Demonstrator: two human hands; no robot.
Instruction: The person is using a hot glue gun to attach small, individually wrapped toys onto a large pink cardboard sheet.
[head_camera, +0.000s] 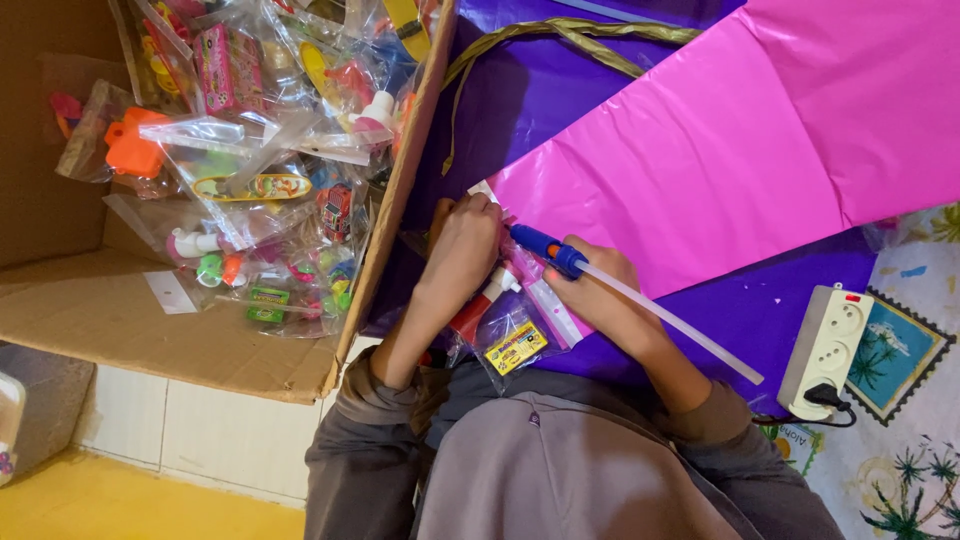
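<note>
Right hand (590, 285) is closed around a blue glue gun (545, 248), fingers wrapped over its body, with a long translucent glue stick (680, 325) running out of the back of it past the wrist. The gun's front end points at the corner of a pink plastic sheet (720, 150), close beside the other hand. Left hand (465, 245) is curled with its fingertips pressed down at that same corner of the pink sheet, over a small clear packet with a toy inside (505, 335) (red, white and a yellow label show through the bag); whether the fingers actually pinch the packet or only press on it cannot be told. Both forearms come out of grey sleeves (360, 440) at the bottom of the view.

Under the pink sheet lies a purple sheet (800, 290), and a braided greenish cord (590, 40) loops across its upper part. To the left of the hands, just beside the left forearm, stands an open cardboard box (200, 350) heaped with small toys in clear bags (270, 190). To the right, well apart from the hands, a white power strip (828, 350) with a black plug in it rests on a patterned mat (910, 430).
</note>
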